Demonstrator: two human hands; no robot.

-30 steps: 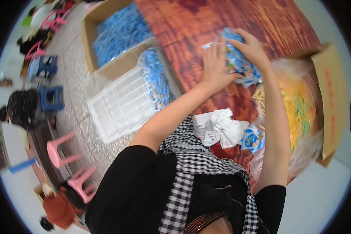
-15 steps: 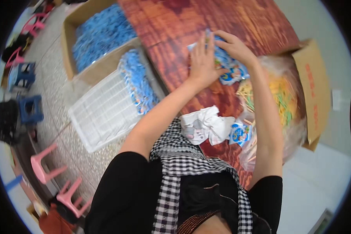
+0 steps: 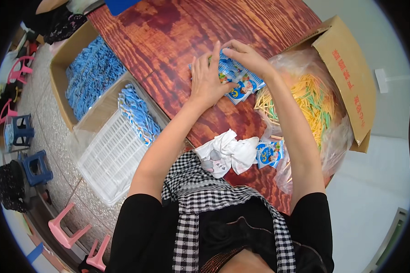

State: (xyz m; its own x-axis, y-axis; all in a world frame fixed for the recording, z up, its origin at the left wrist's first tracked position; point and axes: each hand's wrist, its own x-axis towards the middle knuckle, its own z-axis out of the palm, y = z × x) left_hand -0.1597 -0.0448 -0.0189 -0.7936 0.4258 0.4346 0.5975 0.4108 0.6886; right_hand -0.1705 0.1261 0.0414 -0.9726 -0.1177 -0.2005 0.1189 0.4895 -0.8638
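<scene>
Several small blue-and-white printed packets (image 3: 242, 86) lie bunched on the wooden table between my hands. My left hand (image 3: 208, 82) rests over their left part, its fingers stretched out and its thumb apart across the packets. A packet edge pokes out left of those fingers. From the far right side my right hand (image 3: 249, 57) reaches over the bunch, fingers bent round its far edge. Its fingertips are partly hidden. Nearer to me, another blue packet (image 3: 269, 154) sits by a crumpled white cloth (image 3: 228, 152), under neither hand.
A clear plastic bag (image 3: 300, 68) of thin yellow, orange and green sticks stands right, beside a cardboard flap (image 3: 346, 86). To the left are a white plastic basket (image 3: 107, 159) with blue packet strips and a cardboard box (image 3: 59, 68) full of them. Stools (image 3: 37, 167) stand on the floor.
The whole view has shifted, so the table and boxes appear further left and are sharper. Both hands remain at the packets, with my right fingers a little closer to my left hand.
</scene>
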